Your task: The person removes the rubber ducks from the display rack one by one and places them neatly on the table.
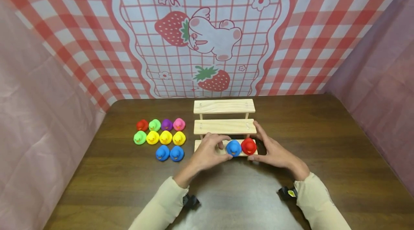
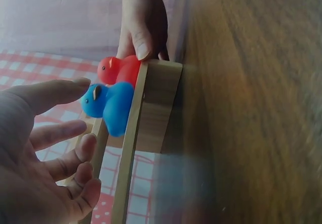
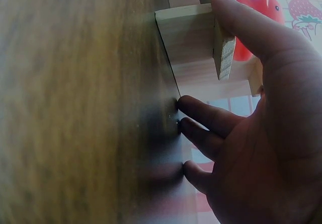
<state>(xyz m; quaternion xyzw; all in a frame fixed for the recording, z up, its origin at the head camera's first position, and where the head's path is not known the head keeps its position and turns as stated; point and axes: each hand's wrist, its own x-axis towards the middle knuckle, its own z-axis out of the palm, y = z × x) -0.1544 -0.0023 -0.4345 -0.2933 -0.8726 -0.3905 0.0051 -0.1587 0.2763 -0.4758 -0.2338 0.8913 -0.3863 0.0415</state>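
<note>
A three-tier wooden shelf (image 1: 223,127) stands on the table; a blue rubber duck (image 1: 233,148) and a red rubber duck (image 1: 248,146) sit side by side on its lowest step. My left hand (image 1: 210,152) is beside the blue duck, fingers loose and apart; its thumb lies close to the duck's head in the left wrist view, and whether they touch I cannot tell. At the shelf's right end, my right hand (image 1: 275,152) rests its thumb (image 3: 241,22) on the lowest step's front edge beside the red duck. Its other fingers stretch past the shelf's end, several tips down by the tabletop.
Left of the shelf, rubber ducks stand in rows: a red duck (image 1: 142,125), a purple duck (image 1: 166,124), a pink duck (image 1: 179,124), green ones, yellow ones and two blue ducks (image 1: 169,153). A strawberry-print cloth (image 1: 207,43) hangs behind the brown table (image 1: 106,179).
</note>
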